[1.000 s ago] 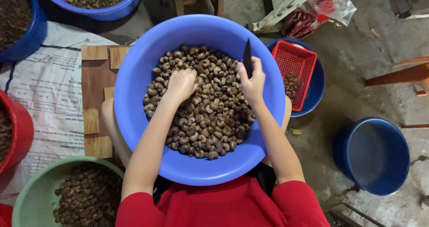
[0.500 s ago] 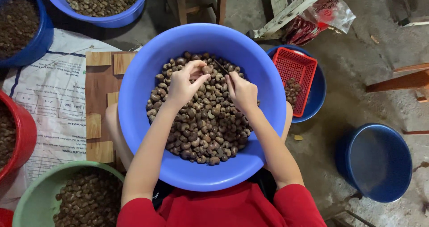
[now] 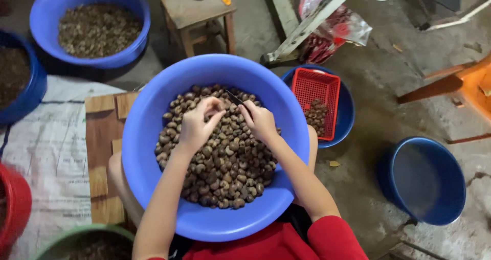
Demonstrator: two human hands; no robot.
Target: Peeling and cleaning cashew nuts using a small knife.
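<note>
Seen from the head camera, looking straight down: a person in a red top sits with a big blue basin (image 3: 153,152) on their lap, heaped with brown shelled nuts (image 3: 220,163). Both hands meet over the far half of the heap. The left hand (image 3: 197,127) is curled, its fingertips pinched around a single nut (image 3: 214,106) lifted just off the pile. The right hand (image 3: 261,121) is closed around the handle of a small dark-bladed knife (image 3: 234,97), whose blade points away from the body toward the pinched nut. The two hands are near each other, almost touching at the fingertips.

The basin's rim circles both forearms with some bare blue wall on every side, widest toward the body.

Just right of the right hand, past the rim, a red mesh basket (image 3: 314,94) sits in a smaller blue bowl (image 3: 348,111) with a few nuts in it. Farther right, well apart, an empty blue tub (image 3: 424,181) stands on bare concrete floor. Left of the left hand, a wooden board (image 3: 102,137) lies under the basin's edge on a printed white sack (image 3: 46,152). Beyond the hands stand a wooden stool (image 3: 197,9) and another blue basin of nuts (image 3: 89,27). More bowls crowd the left edge.
</note>
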